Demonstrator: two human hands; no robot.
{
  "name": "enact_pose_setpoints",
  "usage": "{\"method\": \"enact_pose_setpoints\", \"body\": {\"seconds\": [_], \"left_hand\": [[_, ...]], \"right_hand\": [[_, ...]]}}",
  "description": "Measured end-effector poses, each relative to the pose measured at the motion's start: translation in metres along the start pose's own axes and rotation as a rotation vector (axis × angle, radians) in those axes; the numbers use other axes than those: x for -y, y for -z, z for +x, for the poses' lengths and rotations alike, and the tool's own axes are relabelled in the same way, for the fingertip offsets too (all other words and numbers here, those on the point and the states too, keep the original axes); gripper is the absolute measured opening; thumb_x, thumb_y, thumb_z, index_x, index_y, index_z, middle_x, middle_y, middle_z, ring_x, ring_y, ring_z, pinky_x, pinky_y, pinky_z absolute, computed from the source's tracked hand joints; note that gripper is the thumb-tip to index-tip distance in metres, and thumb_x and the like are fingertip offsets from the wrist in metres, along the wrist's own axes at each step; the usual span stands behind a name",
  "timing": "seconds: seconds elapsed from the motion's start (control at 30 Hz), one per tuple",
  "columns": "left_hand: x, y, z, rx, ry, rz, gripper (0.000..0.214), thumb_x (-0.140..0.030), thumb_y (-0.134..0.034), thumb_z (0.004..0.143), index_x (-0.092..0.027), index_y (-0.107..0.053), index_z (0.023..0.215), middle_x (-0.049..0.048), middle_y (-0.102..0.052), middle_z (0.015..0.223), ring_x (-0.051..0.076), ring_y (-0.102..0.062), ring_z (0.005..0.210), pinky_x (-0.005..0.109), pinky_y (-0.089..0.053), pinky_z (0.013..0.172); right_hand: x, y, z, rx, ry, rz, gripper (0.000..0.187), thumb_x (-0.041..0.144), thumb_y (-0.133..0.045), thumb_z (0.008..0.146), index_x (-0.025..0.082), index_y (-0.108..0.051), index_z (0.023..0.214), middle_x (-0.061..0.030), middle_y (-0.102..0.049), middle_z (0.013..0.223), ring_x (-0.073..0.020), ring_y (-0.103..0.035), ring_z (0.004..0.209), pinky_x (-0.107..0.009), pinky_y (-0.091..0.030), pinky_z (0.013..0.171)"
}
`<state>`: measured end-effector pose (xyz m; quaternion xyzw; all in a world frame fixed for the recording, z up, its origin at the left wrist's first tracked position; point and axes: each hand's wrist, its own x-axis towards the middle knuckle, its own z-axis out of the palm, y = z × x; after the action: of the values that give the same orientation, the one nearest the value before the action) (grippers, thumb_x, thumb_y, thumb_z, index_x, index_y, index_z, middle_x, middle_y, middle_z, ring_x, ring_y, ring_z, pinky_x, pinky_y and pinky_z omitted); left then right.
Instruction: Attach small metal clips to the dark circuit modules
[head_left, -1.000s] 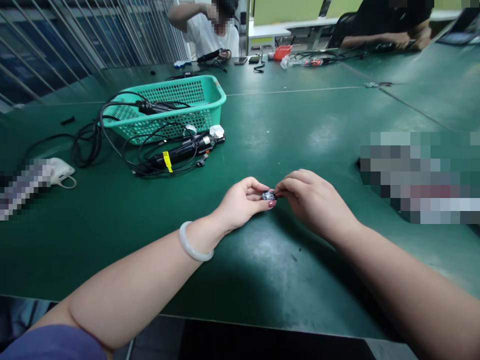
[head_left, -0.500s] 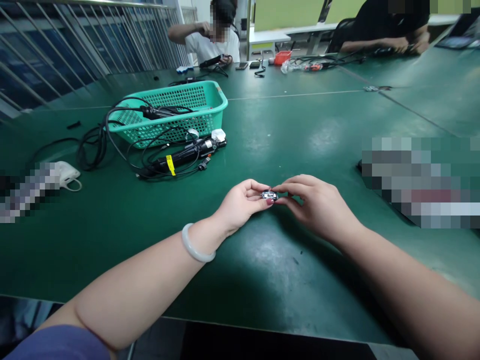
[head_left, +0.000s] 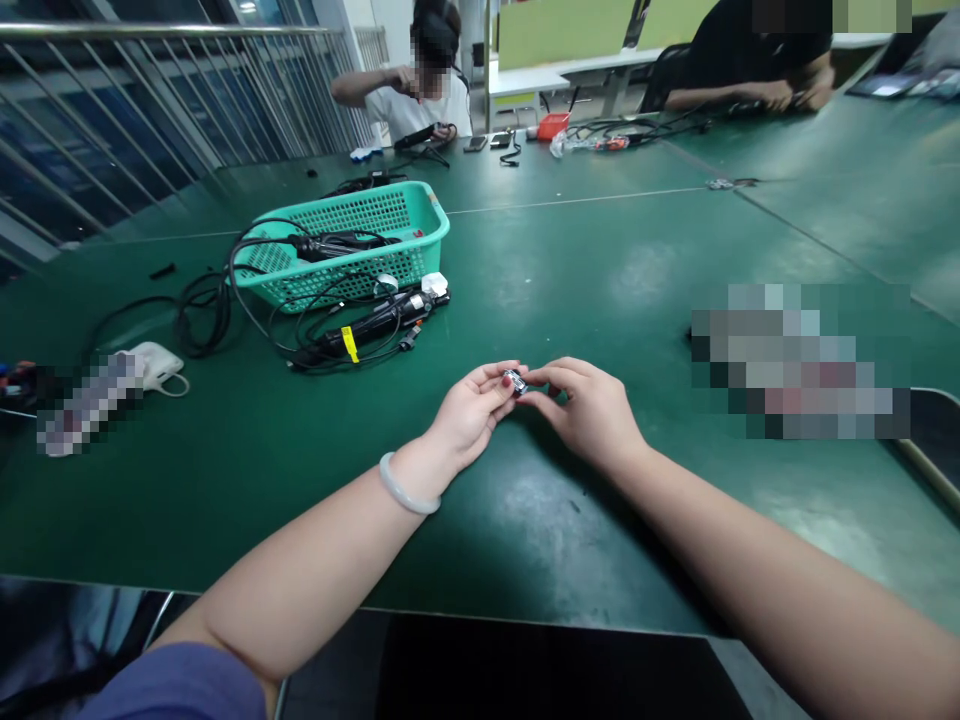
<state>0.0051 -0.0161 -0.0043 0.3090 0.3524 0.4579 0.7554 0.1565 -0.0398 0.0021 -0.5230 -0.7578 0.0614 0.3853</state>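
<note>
A tiny dark and silver part (head_left: pixel 515 381) is pinched between the fingertips of both hands, just above the green table (head_left: pixel 570 280). My left hand (head_left: pixel 469 413) comes in from the left with a pale bangle on the wrist, thumb and fingers closed on the part. From the right, my right hand (head_left: pixel 589 405) meets it, fingers curled and pressed on the same part. What kind of part it is cannot be made out.
A teal basket (head_left: pixel 375 225) with black cables stands at the back left, and a black tool with a yellow tag (head_left: pixel 371 325) lies in front of it. A white mask (head_left: pixel 154 365) lies at the left. Two other people sit at the far end.
Both hands, still on the small part, have drifted slightly to the left in view. The view has tilted so more of the railing and the table's near edge shows.
</note>
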Motion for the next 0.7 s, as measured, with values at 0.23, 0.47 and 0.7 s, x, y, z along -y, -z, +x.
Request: {"method": "enact_pose_setpoints", "body": {"seconds": [0.23, 0.47, 0.7], "left_hand": [[-0.003, 0.0, -0.007, -0.062, -0.02, -0.123, 0.011, -0.01, -0.058, 0.08, -0.014, -0.064, 0.089, 0.0037, -0.066, 0.09, 0.01, -0.064, 0.088, 0.027, -0.048, 0.093], [-0.035, 0.019, -0.02, -0.295, 0.023, -0.264, 0.013, -0.008, -0.053, 0.083, -0.012, -0.065, 0.087, 0.0038, -0.064, 0.085, 0.008, -0.065, 0.08, 0.016, -0.054, 0.079], [-0.072, 0.078, -0.067, -0.719, -0.081, -0.008, 0.018, -0.001, -0.053, 0.078, -0.012, -0.067, 0.082, 0.0042, -0.068, 0.081, 0.008, -0.066, 0.074, 0.016, -0.056, 0.073]], "right_hand": [[0.002, 0.004, -0.004, 0.004, -0.018, 0.08, 0.03, 0.038, -0.063, 0.08, 0.02, -0.065, 0.104, -0.0041, -0.065, 0.083, -0.0149, -0.057, 0.067, -0.03, -0.049, 0.064], [-0.017, 0.007, -0.005, 0.096, -0.189, 0.169, 0.031, 0.034, -0.064, 0.079, 0.02, -0.062, 0.107, -0.0027, -0.064, 0.083, -0.013, -0.054, 0.061, -0.031, -0.05, 0.063], [-0.024, 0.005, -0.005, 0.135, -0.307, 0.245, 0.026, 0.031, -0.053, 0.083, 0.021, -0.063, 0.105, -0.0023, -0.065, 0.079, -0.0142, -0.057, 0.061, -0.032, -0.051, 0.062]]}}
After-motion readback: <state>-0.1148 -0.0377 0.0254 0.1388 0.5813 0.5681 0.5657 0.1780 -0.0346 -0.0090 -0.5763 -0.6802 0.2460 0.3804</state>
